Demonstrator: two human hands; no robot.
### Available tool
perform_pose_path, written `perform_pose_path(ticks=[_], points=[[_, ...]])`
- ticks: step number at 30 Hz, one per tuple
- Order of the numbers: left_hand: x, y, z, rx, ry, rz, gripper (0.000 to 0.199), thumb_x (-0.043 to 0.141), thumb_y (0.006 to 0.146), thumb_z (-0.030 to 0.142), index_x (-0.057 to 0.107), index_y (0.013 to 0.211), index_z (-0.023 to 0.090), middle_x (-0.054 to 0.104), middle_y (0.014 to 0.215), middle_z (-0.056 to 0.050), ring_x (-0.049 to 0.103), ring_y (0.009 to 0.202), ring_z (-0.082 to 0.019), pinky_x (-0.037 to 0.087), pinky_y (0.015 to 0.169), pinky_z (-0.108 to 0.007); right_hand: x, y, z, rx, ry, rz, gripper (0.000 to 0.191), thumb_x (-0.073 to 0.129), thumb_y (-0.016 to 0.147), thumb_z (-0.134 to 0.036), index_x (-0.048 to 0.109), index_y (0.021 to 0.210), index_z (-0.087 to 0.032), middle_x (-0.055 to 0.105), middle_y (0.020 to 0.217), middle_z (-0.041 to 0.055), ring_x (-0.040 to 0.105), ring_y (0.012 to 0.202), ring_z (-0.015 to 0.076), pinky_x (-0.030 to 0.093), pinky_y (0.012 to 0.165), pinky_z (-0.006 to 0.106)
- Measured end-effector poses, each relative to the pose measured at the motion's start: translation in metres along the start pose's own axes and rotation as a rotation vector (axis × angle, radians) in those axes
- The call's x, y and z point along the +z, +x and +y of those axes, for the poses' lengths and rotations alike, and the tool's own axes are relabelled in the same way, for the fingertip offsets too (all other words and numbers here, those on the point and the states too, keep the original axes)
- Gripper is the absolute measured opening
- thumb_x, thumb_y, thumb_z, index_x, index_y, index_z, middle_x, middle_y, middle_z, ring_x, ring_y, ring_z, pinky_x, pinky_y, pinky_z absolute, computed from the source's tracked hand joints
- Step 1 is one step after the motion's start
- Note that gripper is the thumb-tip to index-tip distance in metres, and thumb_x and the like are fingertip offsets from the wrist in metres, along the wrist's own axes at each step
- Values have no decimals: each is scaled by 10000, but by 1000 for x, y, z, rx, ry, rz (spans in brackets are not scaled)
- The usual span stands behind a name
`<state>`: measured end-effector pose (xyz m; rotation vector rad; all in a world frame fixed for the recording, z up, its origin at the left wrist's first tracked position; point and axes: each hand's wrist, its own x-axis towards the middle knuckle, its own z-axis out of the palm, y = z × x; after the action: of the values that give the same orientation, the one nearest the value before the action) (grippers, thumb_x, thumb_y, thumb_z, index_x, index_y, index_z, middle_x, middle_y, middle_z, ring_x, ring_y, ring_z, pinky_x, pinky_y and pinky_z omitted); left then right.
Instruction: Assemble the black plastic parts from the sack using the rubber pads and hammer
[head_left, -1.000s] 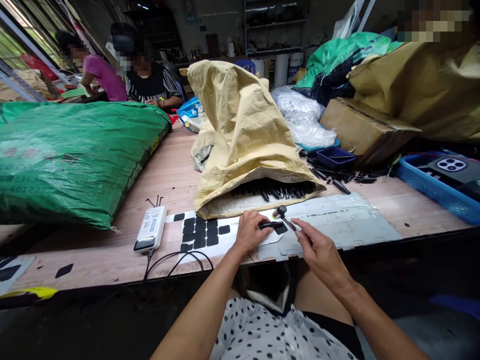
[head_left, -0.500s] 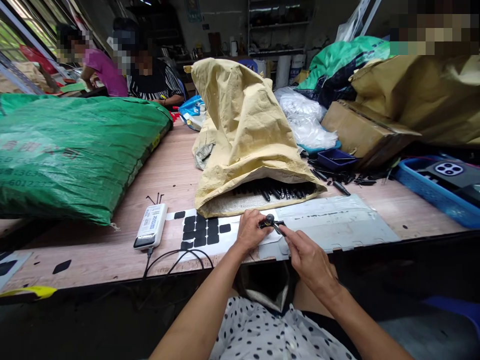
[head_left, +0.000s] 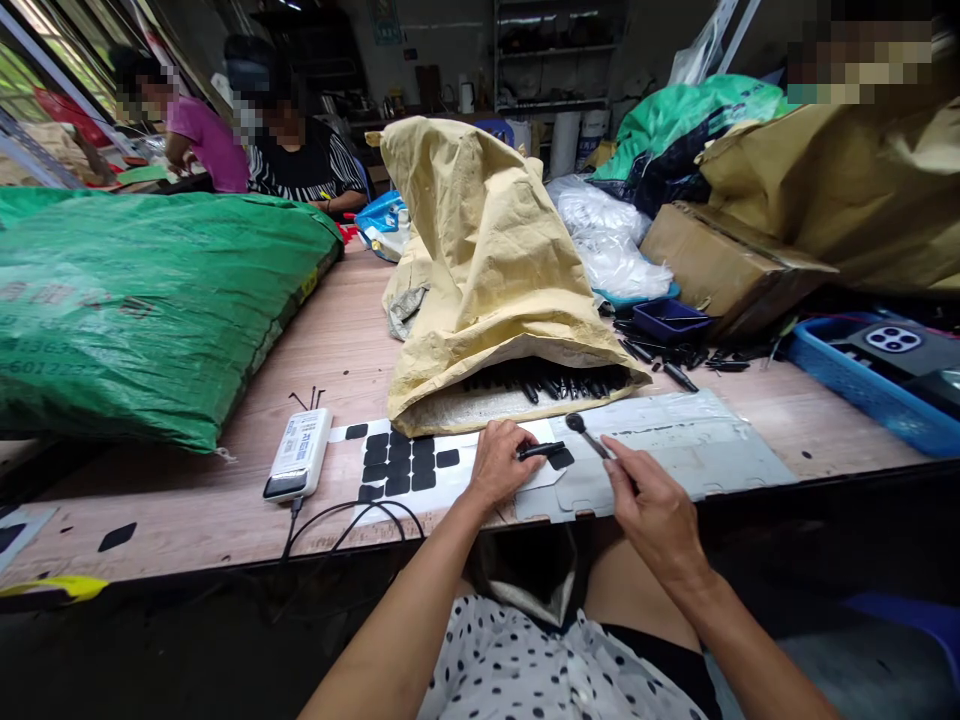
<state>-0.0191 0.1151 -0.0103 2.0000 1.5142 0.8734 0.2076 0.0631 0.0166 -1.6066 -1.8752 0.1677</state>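
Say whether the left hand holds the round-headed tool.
No, the right hand holds the round-headed tool, the left hand a black piece.

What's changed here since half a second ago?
The round-headed tool, in the right hand, has swung rightward, clear of the black piece it overlapped before. Nothing was visibly taken up or let go: the left hand still holds that piece, and the yellow sack stayed put.

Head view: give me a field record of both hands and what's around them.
Left hand: holds slim black cylindrical piece
Right hand: grips thin-shafted tool with round dark head
Contact: tool and piece apart
Beyond hands: open-mouthed tan sack, black pieces inside
Left of hands: white sheet bearing rounded black patches; white rectangular device
Far right: blue plastic basket
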Motion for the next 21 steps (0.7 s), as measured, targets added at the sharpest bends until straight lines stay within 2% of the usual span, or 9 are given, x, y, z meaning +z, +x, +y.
perform_pose_path(ticks=[3, 7, 9, 11, 14, 16, 19, 21], points=[[-2, -2, -1, -11, -74, 23, 151, 764, 799, 268, 703, 932, 228, 678, 932, -18, 547, 961, -223, 418, 865, -341, -11, 18, 31, 92, -184, 78, 343, 486, 987, -356, 688, 1238, -238, 714, 1080, 72, 660, 956, 228, 477, 764, 324], [-2, -3, -2, -51, -144, 39, 178, 782, 782, 262, 718, 945, 230, 656, 893, -22, 553, 917, -214, 440, 827, -323, -13, 31, 79, 174, -426, 76, 317, 501, 961, -314, 715, 1171, -211, 690, 1007, 86, 606, 826, 209, 398, 677, 326], [-3, -3, -1, -46, -137, 35, 182, 801, 763, 252, 730, 929, 235, 660, 876, -20, 555, 913, -218, 438, 850, -338, -10, 32, 94, 176, -491, 59, 320, 505, 949, -295, 716, 1170, -199, 674, 959, 96, 572, 802, 213, 371, 667, 332], [-5, -3, 0, -36, -135, 34, 188, 818, 746, 246, 734, 914, 239, 673, 865, -18, 559, 924, -226, 433, 877, -357, -7, 31, 98, 182, -540, 69, 317, 514, 937, -290, 726, 1152, -194, 660, 949, 112, 554, 838, 243, 360, 674, 348], [-8, -3, 1, -29, -175, 33, 195, 826, 727, 223, 731, 898, 229, 682, 877, -24, 569, 945, -231, 440, 890, -360, -2, 34, 81, 180, -515, 128, 317, 527, 920, -298, 734, 1137, -194, 645, 1039, 142, 540, 955, 297, 380, 717, 379], [-8, -4, -1, -38, -246, 42, 204, 808, 726, 194, 720, 909, 217, 678, 912, -31, 583, 933, -218, 459, 861, -337, 3, 39, 57, 118, -319, 106, 329, 528, 915, -300, 715, 1160, -186, 643, 1034, 136, 550, 966, 285, 410, 736, 374], [-7, -5, -7, -47, -382, 55, 206, 768, 750, 193, 691, 941, 199, 670, 936, -38, 606, 886, -190, 482, 807, -297, 14, 45, 7, -13, 159, -90, 329, 530, 921, -318, 667, 1188, -183, 651, 931, 77, 587, 843, 207, 453, 701, 314], [-6, -6, -10, -22, -429, 55, 189, 755, 766, 217, 674, 934, 191, 665, 937, -40, 613, 887, -184, 490, 820, -292, 22, 47, -27, -60, 325, -215, 290, 559, 915, -336, 660, 1150, -199, 654, 901, 49, 592, 791, 181, 463, 709, 295]])
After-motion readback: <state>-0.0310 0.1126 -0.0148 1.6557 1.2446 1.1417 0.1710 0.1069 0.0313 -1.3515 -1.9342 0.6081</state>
